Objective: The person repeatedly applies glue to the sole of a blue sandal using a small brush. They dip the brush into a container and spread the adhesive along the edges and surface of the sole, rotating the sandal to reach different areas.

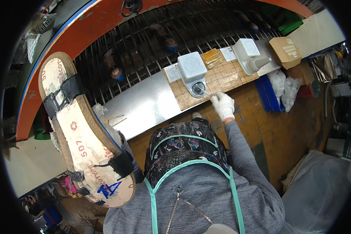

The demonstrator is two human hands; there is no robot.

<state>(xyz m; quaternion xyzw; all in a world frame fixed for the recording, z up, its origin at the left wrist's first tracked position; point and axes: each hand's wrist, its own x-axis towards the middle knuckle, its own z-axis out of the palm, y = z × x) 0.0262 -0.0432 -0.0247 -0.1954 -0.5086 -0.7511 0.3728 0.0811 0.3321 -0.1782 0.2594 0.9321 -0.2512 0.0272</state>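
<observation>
Close to the head camera on the left, a large unfinished sandal [76,132] shows its pale underside, with a cork-brown rim and black straps folded over the edges. My left hand [100,112], in a white glove, is closed on the sandal from behind; most of its fingers are hidden. Out over the bench, my white-gloved right hand [223,105] pinches a thin brush [205,92]. The brush's tip is in the round cup of a white plastic glue dispenser [192,67]. A thin stick [115,117] lies on the metal bench near the sandal.
A second white dispenser [245,50] with a grey cone stands farther right, beside a cardboard box [286,52]. Brown cardboard [185,100] covers part of the metal bench [140,103]. Behind it, several shoes sit on a rack of metal rods [138,50]. A blue crate [269,93] holds plastic bags.
</observation>
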